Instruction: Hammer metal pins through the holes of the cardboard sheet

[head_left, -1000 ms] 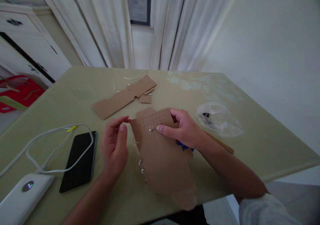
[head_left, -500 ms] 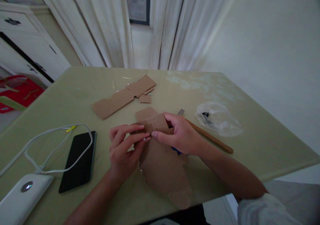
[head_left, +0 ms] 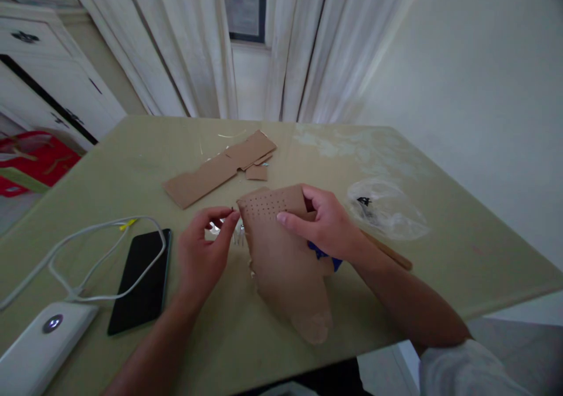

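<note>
White curtains hang behind a green table [head_left: 132,167]. On it, the right hand [head_left: 328,226] grips a long brown cardboard piece [head_left: 285,261] with small holes; its holed end points away and its other end toward the person. The left hand [head_left: 204,255] pinches something tiny just beside the cardboard's left edge.

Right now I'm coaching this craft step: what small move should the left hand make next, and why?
Probably bring the left hand right to the brown perforated cardboard sheet: its pinched fingertips hold something tiny just beside the hole grid, while the right hand grips the sheet's top, tilted up.

R hand [head_left: 328,226] w/ perforated cardboard [head_left: 281,249], L hand [head_left: 204,255] alongside
</note>
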### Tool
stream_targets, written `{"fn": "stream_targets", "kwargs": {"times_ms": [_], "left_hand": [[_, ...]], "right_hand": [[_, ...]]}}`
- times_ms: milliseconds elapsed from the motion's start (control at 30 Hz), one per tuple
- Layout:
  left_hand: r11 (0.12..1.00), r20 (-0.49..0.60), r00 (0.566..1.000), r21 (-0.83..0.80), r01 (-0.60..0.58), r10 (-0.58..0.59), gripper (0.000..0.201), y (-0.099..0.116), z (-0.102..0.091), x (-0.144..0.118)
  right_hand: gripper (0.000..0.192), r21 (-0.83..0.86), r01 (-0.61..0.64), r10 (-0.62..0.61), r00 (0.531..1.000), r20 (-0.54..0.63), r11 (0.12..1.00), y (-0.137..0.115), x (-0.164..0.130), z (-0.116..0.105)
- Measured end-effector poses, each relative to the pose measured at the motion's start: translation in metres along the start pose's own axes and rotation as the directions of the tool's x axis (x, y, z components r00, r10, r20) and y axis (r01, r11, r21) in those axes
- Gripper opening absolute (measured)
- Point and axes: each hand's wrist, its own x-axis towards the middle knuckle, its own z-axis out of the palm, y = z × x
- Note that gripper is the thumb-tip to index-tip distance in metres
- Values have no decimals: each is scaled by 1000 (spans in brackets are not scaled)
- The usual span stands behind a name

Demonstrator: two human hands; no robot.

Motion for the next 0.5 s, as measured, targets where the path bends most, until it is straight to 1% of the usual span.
{"fn": "stream_targets", "kwargs": {"times_ms": [33, 67, 100, 133, 167, 233, 300, 400, 500], "left_hand": [[994, 91, 991, 61, 89, -94, 25, -3, -2, 5], [982, 174, 970, 115, 152, -171, 30, -5, -4, 10], [967, 233, 945, 171, 191, -228, 33, -7, -6, 13], [950, 281, 922, 237, 202, -266, 35, -9, -7, 16], [930, 313, 903, 311, 194, -293, 35, -10, -8, 18], [875, 360, 874, 464, 138, -328, 34, -13, -10, 19], [810, 379, 852, 580, 85, -360, 35, -17, -11, 19], [747, 378, 844, 664, 40, -382, 39, -23, -11, 18], [744, 401, 835, 668, 13, -375, 45, -27, -10, 17]], "right_hand": [[35, 36, 0, 0, 1000, -12, 999, -2, 1, -3], [37, 72, -2, 3, 1000, -16, 997, -3, 2, -7], [38, 102, -3, 5, 1000, -17, 995, -5, 2, -10], [38, 120, -1, 3, 1000, -21, 993, -6, 2, -13], [38, 130, 6, -3, 1000, -28, 991, -7, 3, -16], [37, 143, 22, -16, 999, -44, 990, -9, 2, -19], [37, 151, 35, -28, 998, -54, 988, -10, 2, -20], [38, 153, 39, -31, 998, -54, 987, -12, 0, -20], [40, 153, 27, -20, 998, -51, 988, -13, 0, -20]]}}
